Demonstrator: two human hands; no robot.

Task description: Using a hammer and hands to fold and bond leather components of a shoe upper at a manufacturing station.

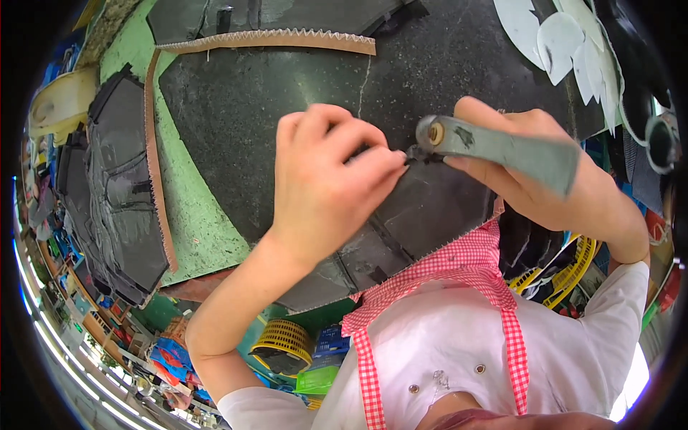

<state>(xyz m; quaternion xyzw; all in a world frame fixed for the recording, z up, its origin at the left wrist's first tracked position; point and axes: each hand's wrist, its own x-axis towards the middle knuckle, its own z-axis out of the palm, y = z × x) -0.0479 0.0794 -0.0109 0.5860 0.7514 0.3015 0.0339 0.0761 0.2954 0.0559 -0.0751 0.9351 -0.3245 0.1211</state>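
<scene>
1. Tabletop (208, 247): green, with a dark slab (236, 129) upon it. The slab probably gives the firmest backing for blows, so the worked edge is best kept over it.
2. Panel (444, 208): dark, lying at the slab's near side, its toothed border beside the checked apron (459, 254). Its far edge runs beneath the hands.
3. Left hand (330, 168): thumb and forefinger pinch at the panel's far edge; steady tension should keep it from creasing.
4. Right hand (519, 122): fingers curl about the hammer, the exact grip hidden.
5. Hammer (505, 152): blurred, its rounded end just beside the left fingertips. Short, flat taps, clear of those fingertips, seem advisable.
6. Dark scrap (423, 155): between both hands' fingertips; its attachment cannot be told.
</scene>
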